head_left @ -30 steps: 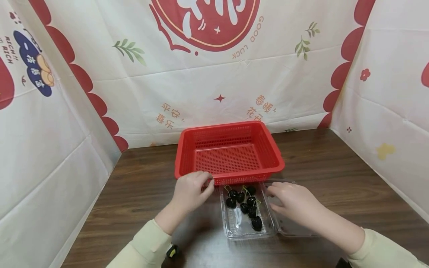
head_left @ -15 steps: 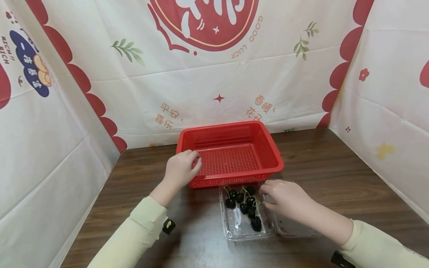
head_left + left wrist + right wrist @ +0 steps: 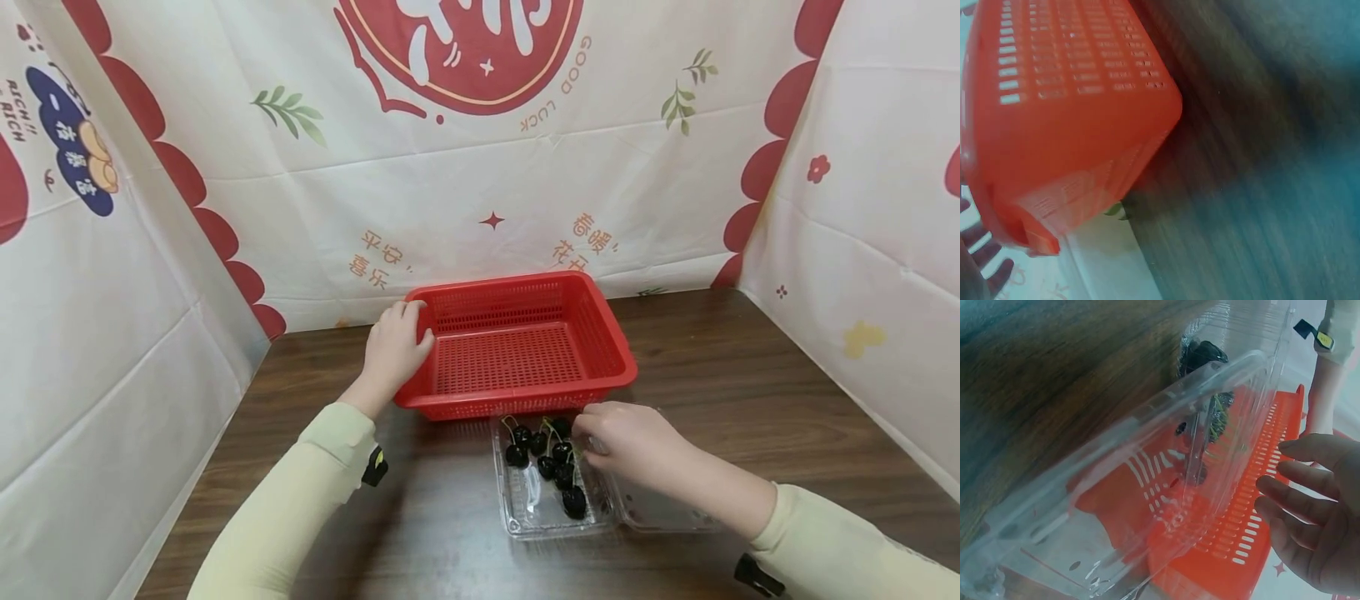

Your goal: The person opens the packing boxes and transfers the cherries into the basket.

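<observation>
A red perforated basket [image 3: 517,395] stands at the back middle of the table. My left hand [image 3: 393,346] is at its left rim, and in the left wrist view the spread fingers [image 3: 985,253] appear beside the basket's corner [image 3: 1072,144]. In front of the basket lies a clear plastic box [image 3: 525,525] holding several dark cherries [image 3: 547,465], some with green stems. My right hand [image 3: 630,437] hovers over the box's right side, near the cherries. Its fingers are loosely bent with nothing visible between them in the right wrist view.
The box's clear lid [image 3: 667,512] lies folded out on the right, partly under my right forearm. A printed white cloth [image 3: 450,183] hangs behind and along both sides of the brown wooden table [image 3: 697,342].
My left hand has moved from the basket's front edge up and left to its left rim, the fingers opening out. My right hand has shifted slightly left over the box.
</observation>
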### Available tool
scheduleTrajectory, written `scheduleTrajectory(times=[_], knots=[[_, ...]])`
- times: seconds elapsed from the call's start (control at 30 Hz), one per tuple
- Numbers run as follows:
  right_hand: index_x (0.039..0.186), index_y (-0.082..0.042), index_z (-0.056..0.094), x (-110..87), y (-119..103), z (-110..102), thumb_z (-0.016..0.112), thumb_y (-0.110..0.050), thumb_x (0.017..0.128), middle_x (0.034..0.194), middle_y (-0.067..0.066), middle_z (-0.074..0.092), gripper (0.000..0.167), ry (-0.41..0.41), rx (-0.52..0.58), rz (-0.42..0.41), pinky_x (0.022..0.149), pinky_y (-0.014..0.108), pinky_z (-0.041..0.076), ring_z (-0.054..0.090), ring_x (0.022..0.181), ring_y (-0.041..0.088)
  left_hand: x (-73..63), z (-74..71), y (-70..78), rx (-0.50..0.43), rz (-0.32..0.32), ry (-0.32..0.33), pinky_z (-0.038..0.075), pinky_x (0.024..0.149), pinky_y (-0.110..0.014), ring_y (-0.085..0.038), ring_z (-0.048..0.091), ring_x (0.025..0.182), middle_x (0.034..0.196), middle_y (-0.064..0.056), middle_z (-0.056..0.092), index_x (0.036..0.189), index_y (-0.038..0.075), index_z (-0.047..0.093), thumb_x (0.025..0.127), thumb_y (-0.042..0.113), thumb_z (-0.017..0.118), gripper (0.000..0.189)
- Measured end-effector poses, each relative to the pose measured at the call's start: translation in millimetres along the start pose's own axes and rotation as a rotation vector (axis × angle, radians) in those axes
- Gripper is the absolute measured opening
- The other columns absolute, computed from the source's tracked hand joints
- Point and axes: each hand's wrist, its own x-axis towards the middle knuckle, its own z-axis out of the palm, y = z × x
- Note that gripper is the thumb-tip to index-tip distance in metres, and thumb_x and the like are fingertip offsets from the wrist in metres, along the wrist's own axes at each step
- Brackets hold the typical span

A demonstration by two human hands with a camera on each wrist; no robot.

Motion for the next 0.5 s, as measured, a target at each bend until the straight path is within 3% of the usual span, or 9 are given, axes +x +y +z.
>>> scheduleTrajectory(times=[0.13, 0.3, 0.5], knots=[[0.077, -0.022, 0.060, 0.8, -1, 4, 0.079, -0.015, 0.073, 0.073, -0.015, 0.048, 0.021, -0.004, -0.003, -0.033, 0.055, 0.028, 0.044, 0.050, 0.066, 0.005, 7.3, 6.3, -5.1, 0.006, -0.081, -0.030, 0.046, 0.087, -0.048, -0.033, 0.048, 0.110, 0.124, -0.016, 0.050, 0.134, 0.006, 0.050, 0.090, 0.023, 0.065, 0.050], [0.075, -0.022, 0.058, 1.3, -2, 6, 0.077, -0.013, 0.072, 0.070, -0.015, 0.045, 0.021, 0.014, -0.025, -0.048, 0.054, 0.028, 0.043, 0.046, 0.062, 0.004, 13.1, 13.5, -7.5, 0.082, -0.141, -0.094, 0.047, 0.087, -0.049, -0.033, 0.045, 0.115, 0.130, -0.017, 0.045, 0.139, 0.006, 0.046, 0.090, 0.029, 0.065, 0.057], [0.075, -0.022, 0.058, 1.8, -3, 9, 0.077, -0.017, 0.072, 0.069, -0.016, 0.046, 0.020, 0.012, -0.024, -0.057, 0.052, 0.027, 0.042, 0.045, 0.061, 0.003, 13.8, 22.7, -8.2, 0.091, -0.281, -0.182, 0.049, 0.083, -0.050, -0.035, 0.044, 0.111, 0.124, -0.020, 0.043, 0.144, 0.004, 0.037, 0.091, 0.029, 0.063, 0.064]])
